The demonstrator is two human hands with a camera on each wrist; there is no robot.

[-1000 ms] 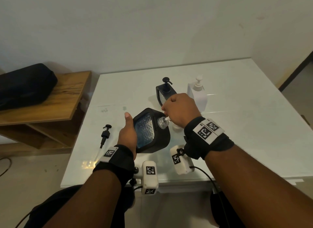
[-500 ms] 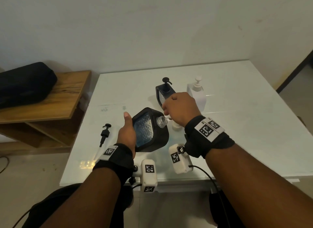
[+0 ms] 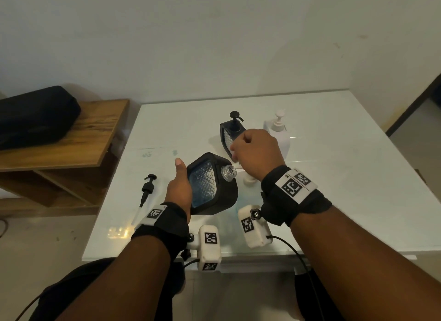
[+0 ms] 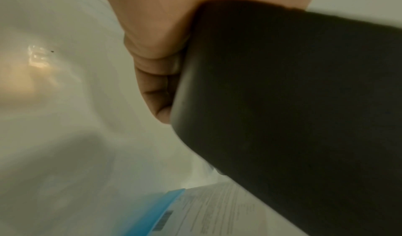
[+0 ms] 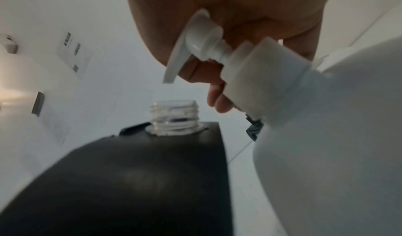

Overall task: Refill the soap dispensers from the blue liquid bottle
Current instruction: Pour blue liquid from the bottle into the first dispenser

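Note:
My left hand [image 3: 179,187] grips a black soap dispenser [image 3: 214,189] and tilts it to the right above the white table [image 3: 346,177]. Its textured window shows blue liquid, and its clear threaded neck [image 3: 228,172] is uncapped. In the left wrist view my fingers [image 4: 156,68] wrap the black body [image 4: 293,102]. My right hand [image 3: 257,151] is curled over the white pump head [image 5: 200,38] of the refill bottle [image 5: 337,136]. The nozzle tip sits just right of the neck [image 5: 174,117]. A blue label [image 4: 156,210] shows below the dispenser.
A second black dispenser [image 3: 232,132] and a white pump dispenser [image 3: 278,129] stand behind my right hand. A loose black pump with its tube [image 3: 146,189] lies at the table's left. A wooden shelf [image 3: 71,141] with a black bag [image 3: 35,115] stands left of the table.
The white nozzle touched the dispenser's neck a second ago; now it stands slightly apart to the right. Both hands keep their holds and have hardly shifted.

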